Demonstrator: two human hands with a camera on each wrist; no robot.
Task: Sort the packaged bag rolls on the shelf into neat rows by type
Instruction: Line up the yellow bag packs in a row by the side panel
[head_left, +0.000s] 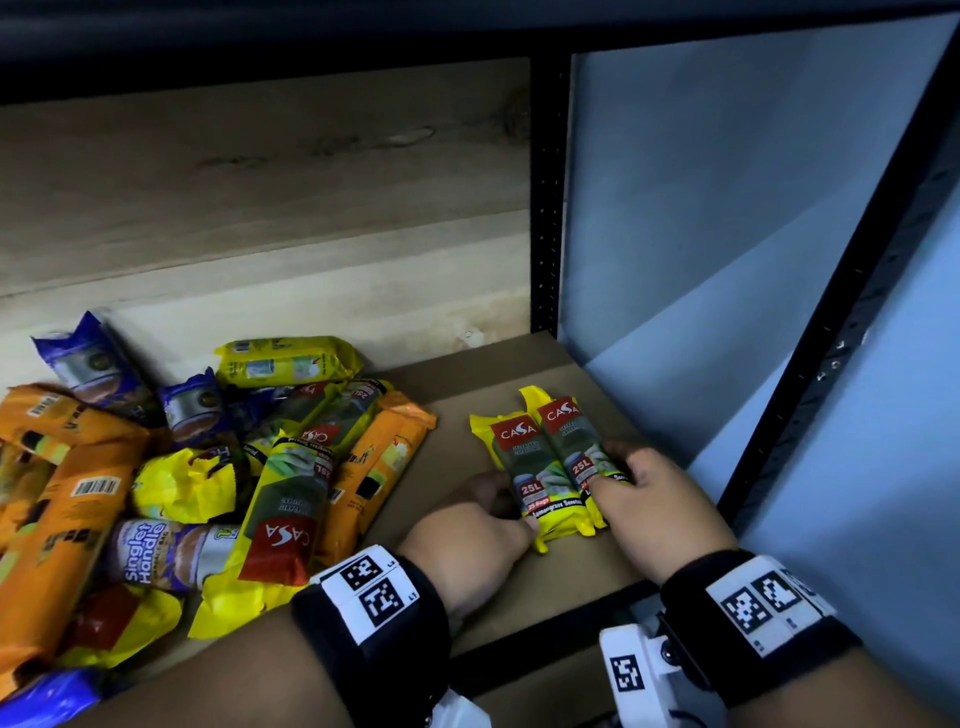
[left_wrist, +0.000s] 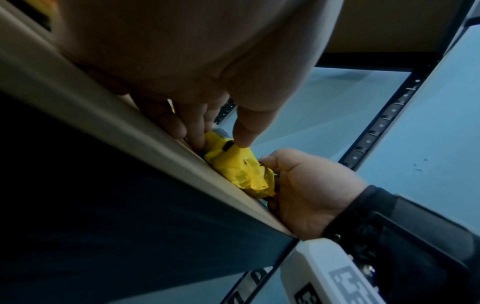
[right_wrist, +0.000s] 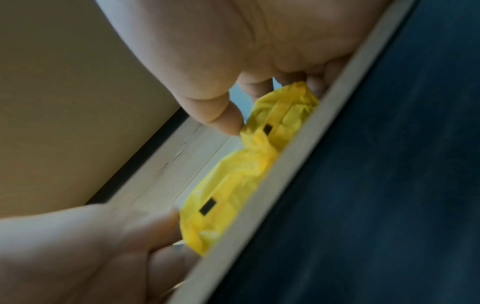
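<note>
Where the shelf board (head_left: 566, 566) meets its dark front edge, both wrists come in low, each in a black band with white coded tags. Left hand (head_left: 467, 540) — fingers curled round the near left edge of the left yellow pack (head_left: 535, 473), thumb tip on its crimped yellow end; the left wrist view shows thumb and fingers pinching that end. Right hand (head_left: 649, 499) — fingers curled over the near right side of the right yellow pack (head_left: 574, 441), thumb laid on its front label. The two packs lie flat, side by side and touching, long axes running away from the edge, red "CASA" panels at the far end, "25L" marks near the hands. They sit on the right part of the board, close to the black perforated upright (head_left: 831, 395).

Left of the hands, well apart from the pair: a loose heap (head_left: 182, 467) of rolls — orange, yellow, blue-purple wrappers, overlapping at all angles. One more yellow-green pack (head_left: 285, 499) lies on the heap's near right edge, label reversed. Beyond, a pale wooden back panel (head_left: 260, 208); to the right, blue-grey wall (head_left: 727, 208).
</note>
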